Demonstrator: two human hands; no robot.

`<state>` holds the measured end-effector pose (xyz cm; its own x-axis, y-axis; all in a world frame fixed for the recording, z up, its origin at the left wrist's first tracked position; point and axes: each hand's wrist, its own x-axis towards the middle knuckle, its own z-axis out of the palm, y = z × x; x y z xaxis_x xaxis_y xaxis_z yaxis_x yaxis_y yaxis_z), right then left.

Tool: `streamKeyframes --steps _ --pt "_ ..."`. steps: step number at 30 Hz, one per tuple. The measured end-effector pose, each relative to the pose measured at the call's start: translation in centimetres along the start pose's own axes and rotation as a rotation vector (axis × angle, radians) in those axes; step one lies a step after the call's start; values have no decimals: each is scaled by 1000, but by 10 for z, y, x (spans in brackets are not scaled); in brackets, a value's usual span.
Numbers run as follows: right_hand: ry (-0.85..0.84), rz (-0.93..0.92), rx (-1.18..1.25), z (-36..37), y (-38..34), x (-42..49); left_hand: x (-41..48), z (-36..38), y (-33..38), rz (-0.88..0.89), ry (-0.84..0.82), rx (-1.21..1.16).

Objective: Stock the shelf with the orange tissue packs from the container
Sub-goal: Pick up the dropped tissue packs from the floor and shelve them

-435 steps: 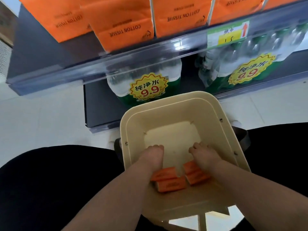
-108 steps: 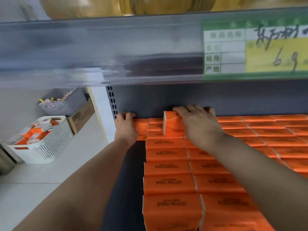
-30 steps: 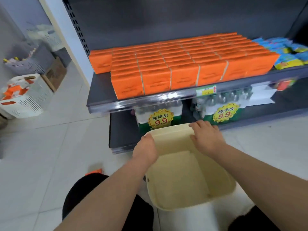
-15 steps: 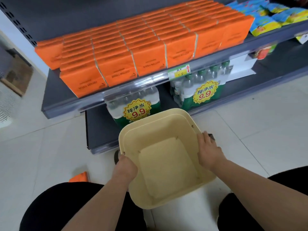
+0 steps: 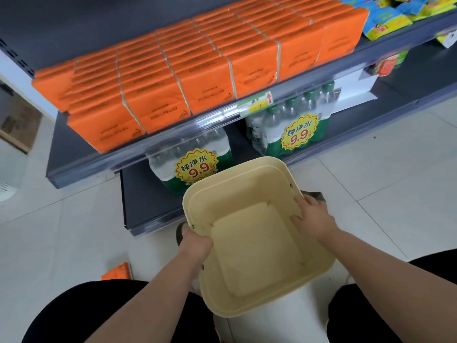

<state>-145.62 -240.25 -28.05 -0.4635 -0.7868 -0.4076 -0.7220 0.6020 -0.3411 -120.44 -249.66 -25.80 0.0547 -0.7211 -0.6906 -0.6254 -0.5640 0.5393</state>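
Note:
A cream plastic container (image 5: 237, 177) sits in front of me between my knees, with nothing inside it. My left hand (image 5: 195, 243) grips its left rim. My right hand (image 5: 311, 216) holds the right rim, fingers curled over the edge into the container. Rows of orange tissue packs (image 5: 173, 70) fill the dark shelf (image 5: 81, 167) above, standing upright in several columns. One orange pack (image 5: 117, 272) lies on the floor to the left, next to my left knee.
Shrink-wrapped water bottle packs (image 5: 193, 159) with yellow 9.9 price stickers stand on the bottom shelf behind the container. Blue and yellow packets (image 5: 385, 23) lie on the shelf at the right. A cardboard box (image 5: 17, 125) sits at far left on the white tiled floor.
Earlier both hands took packs from the container and pushed them onto the shelf. Within the last second my hands shifted along the emptied container's rims to its sides; it moved slightly.

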Motion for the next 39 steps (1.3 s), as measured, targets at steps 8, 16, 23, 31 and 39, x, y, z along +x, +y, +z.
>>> streamKeyframes --steps 8,16,23,31,39 --pt "84 254 -21 -51 79 5 -9 94 65 74 -133 -13" --pt "99 436 -26 -99 147 36 -16 180 122 109 -269 -83" --pt "97 367 -113 -97 126 42 -9 176 137 252 -189 255" --pt "94 63 -107 -82 17 13 -39 92 136 625 -181 761" --pt "63 -264 -223 -53 -120 -38 -53 -74 88 597 -107 876"
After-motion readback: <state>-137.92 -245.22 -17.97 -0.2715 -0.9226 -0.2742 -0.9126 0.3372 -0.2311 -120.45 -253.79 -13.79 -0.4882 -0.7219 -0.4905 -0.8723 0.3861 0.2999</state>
